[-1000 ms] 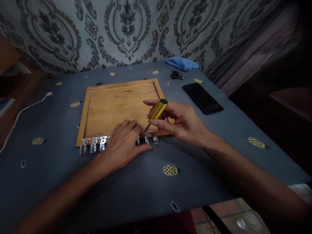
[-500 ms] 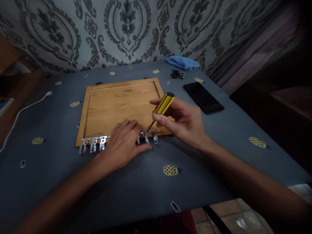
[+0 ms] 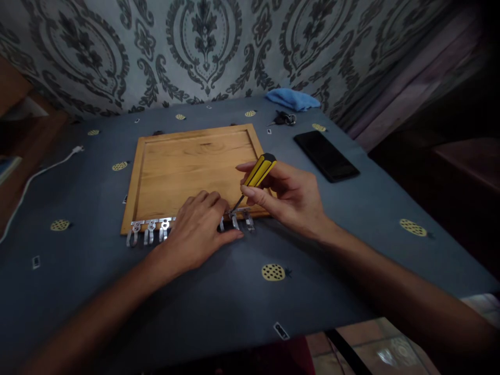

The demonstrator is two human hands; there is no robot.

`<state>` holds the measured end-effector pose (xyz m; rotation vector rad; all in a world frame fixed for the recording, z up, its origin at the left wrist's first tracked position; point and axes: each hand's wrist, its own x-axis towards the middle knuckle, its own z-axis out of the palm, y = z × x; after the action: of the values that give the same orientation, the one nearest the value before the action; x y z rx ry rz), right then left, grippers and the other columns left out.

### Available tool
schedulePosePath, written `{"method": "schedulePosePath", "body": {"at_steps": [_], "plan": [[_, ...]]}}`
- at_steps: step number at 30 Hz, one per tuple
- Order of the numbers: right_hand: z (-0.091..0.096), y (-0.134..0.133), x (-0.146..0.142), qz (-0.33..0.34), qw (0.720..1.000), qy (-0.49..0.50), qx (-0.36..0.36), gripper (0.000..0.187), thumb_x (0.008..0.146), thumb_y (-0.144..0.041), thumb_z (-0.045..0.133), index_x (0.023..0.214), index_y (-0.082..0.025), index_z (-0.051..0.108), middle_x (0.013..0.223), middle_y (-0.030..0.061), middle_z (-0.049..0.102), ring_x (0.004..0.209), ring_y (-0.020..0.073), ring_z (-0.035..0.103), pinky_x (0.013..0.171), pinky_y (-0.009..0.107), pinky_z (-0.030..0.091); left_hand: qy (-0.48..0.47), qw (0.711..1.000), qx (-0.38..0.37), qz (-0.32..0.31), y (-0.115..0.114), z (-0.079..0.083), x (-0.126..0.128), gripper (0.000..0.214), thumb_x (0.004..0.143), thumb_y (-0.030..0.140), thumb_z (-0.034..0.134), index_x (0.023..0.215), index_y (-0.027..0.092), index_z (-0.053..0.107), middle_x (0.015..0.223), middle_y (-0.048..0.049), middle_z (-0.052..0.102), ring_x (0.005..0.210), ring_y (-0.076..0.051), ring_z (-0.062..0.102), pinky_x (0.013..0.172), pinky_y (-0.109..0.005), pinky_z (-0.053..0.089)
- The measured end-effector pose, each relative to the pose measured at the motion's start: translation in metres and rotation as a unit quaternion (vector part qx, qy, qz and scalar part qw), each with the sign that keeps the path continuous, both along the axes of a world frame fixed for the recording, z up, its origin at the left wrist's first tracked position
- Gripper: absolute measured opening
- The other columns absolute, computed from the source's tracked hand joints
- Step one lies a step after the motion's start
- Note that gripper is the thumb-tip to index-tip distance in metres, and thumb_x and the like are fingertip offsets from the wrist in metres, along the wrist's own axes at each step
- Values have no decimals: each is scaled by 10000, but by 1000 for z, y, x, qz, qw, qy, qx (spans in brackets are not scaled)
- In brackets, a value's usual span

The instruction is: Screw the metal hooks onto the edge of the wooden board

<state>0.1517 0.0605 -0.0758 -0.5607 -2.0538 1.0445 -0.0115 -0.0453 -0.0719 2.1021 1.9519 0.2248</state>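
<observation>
A shallow framed wooden board (image 3: pixel 191 166) lies on the table. Along its near edge runs a metal hook rail (image 3: pixel 151 226) with several hooks sticking out toward me. My left hand (image 3: pixel 201 224) is laid over the rail's middle, fingers bent down onto it and thumb apart on the near side, hiding that stretch. A screwdriver (image 3: pixel 260 171) with a yellow and black handle is pinched in my right hand (image 3: pixel 292 198), thumb against fingers. It tilts down to the left, its tip at the rail near a right-hand hook. Whether a screw sits under it is too small to tell.
To the right lies a black phone (image 3: pixel 326 156), with a bunch of keys (image 3: pixel 284 119) and a blue cloth (image 3: pixel 292 99) farther back. A white cable (image 3: pixel 41 172) crosses the table's left side. A patterned curtain (image 3: pixel 207 47) hangs behind the table.
My right hand and the screwdriver handle have shifted slightly left and down, while the tip stays at the same hook. The left hand and board look unmoved.
</observation>
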Motion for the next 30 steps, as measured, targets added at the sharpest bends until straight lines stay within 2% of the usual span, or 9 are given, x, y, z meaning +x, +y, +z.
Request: {"method": "schedulePosePath", "body": {"at_steps": [3, 7, 10, 15, 20, 25, 30], "plan": [[1, 0, 1, 9, 1000, -3, 25, 313, 913, -383, 704, 1162, -194, 719, 891, 43, 705, 710, 154, 640, 634, 286, 537, -4, 1000, 11, -3, -1, -1, 0, 405, 880, 523, 686, 1059, 164, 628, 1100, -90, 644, 1060, -302, 581, 918, -470, 479], [4, 1, 2, 37, 996, -31, 77, 206, 937, -382, 672, 1058, -230, 740, 868, 43, 710, 828, 198, 688, 734, 321, 563, -3, 1000, 17, -7, -1, -3, 0, 396, 878, 513, 694, 1060, 168, 628, 1117, -86, 654, 1064, -295, 581, 921, -466, 477], [7, 2, 3, 58, 993, -40, 96, 197, 950, -374, 652, 1054, -230, 739, 882, 46, 718, 872, 205, 698, 786, 329, 568, -2, 1000, 16, -8, 0, -3, 0, 405, 870, 520, 701, 1061, 170, 630, 1111, -82, 653, 1065, -293, 582, 922, -464, 481], [11, 5, 6, 87, 991, -50, 86, 198, 959, -376, 644, 1027, -222, 749, 999, 60, 745, 881, 199, 695, 784, 325, 558, 4, 1000, 15, -8, 0, -3, -1, 401, 868, 523, 703, 1042, 169, 634, 1085, -83, 651, 1065, -300, 587, 916, -466, 488], [13, 8, 7, 101, 989, -61, 88, 346, 967, -423, 635, 1238, -216, 696, 965, 55, 740, 848, 193, 692, 756, 322, 556, 5, 1000, 12, -6, 0, -2, 0, 378, 874, 502, 705, 1046, 173, 634, 1101, -84, 654, 1071, -298, 585, 923, -468, 488], [11, 8, 4, 89, 992, -51, 71, 253, 964, -415, 630, 1063, -202, 725, 987, 56, 743, 838, 184, 693, 735, 298, 558, 7, 1000, 15, -4, 0, -1, 0, 389, 877, 522, 693, 1051, 180, 627, 1099, -83, 660, 1037, -282, 592, 909, -456, 493], [6, 6, 1, 53, 997, -40, 43, 259, 931, -453, 678, 978, -199, 700, 803, 18, 690, 683, 151, 647, 656, 279, 520, 6, 1000, 0, 0, 0, 0, 0, 389, 874, 509, 699, 1057, 173, 631, 1111, -90, 651, 1058, -301, 585, 922, -474, 488]]}}
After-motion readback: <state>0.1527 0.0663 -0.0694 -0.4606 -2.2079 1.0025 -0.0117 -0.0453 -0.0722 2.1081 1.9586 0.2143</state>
